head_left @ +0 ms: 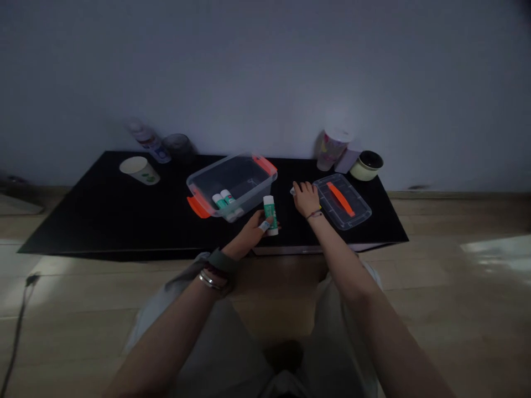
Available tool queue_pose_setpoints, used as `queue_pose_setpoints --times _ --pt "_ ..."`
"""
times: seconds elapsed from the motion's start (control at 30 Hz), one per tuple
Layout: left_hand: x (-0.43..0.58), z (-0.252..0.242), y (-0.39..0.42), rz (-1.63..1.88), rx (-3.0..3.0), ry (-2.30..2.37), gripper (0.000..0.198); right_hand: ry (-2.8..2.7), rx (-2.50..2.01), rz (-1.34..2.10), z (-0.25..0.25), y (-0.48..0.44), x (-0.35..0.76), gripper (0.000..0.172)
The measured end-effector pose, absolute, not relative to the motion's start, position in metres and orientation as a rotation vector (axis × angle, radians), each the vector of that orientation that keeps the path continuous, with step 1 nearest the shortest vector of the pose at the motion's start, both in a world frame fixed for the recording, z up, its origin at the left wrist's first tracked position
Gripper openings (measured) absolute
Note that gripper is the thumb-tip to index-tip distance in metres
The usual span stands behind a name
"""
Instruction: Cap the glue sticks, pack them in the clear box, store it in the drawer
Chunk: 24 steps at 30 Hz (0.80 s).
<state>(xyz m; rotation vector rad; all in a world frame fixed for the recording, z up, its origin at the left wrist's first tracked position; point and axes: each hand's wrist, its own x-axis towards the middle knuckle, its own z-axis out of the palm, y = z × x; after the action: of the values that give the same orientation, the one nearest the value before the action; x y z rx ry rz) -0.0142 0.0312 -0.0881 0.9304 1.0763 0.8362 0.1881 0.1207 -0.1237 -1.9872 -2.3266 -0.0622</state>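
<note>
My left hand (pixel 255 228) is closed around a green glue stick (pixel 269 210) with white ends, held upright near the front of the black table. My right hand (pixel 306 199) rests low over the tabletop, fingers curled down; a bit of something white (pixel 292 191) shows at its fingertips, mostly hidden. Left of the hands stands an uncovered clear plastic box (pixel 249 205) with orange latches (pixel 198 207). Green-and-white glue sticks (pixel 227 197) lie inside it at the near left. Beside my right wrist, the clear lid (pixel 360 213) with an orange handle (pixel 341 199) lies flat.
On the left are a paper cup (pixel 141 169), a bottle (pixel 150 142) and a dark round container (pixel 179 147). A patterned cup (pixel 332 149), a pale block (pixel 347 160) and a cream pot (pixel 366 166) line the back right. A wall (pixel 257 72) rises behind the table (pixel 124 221).
</note>
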Motion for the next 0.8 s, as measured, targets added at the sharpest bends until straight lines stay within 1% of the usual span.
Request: queue_pose_setpoints --times 0.23,0.37,0.43,0.5,0.67,0.73,0.8 --pt "-0.021 -0.086 0.032 0.819 1.002 1.068 0.039 -2.464 -1.946 -0.009 -0.128 0.121 0.184 0.045" --pt "-0.022 -0.084 0.031 0.808 1.052 1.090 0.040 -2.529 -1.908 0.008 -0.122 0.116 0.177 0.038" --pt "-0.022 -0.083 0.030 0.798 1.065 1.111 0.040 -2.523 -1.897 0.069 -0.119 0.115 0.174 0.032" --pt "-0.023 -0.080 0.029 0.792 1.072 1.135 0.042 -2.458 -1.841 0.259 -0.116 0.116 0.173 0.028" --pt "-0.024 -0.073 0.028 0.795 1.063 1.155 0.044 -2.039 -1.438 1.026 -0.103 0.119 0.183 0.030" --pt "-0.024 -0.069 0.027 0.790 1.062 1.152 0.044 -1.911 -1.286 1.227 -0.095 0.116 0.191 0.031" --pt "-0.022 -0.066 0.026 0.764 1.103 1.143 0.044 -1.817 -1.192 1.349 -0.087 0.111 0.199 0.032"
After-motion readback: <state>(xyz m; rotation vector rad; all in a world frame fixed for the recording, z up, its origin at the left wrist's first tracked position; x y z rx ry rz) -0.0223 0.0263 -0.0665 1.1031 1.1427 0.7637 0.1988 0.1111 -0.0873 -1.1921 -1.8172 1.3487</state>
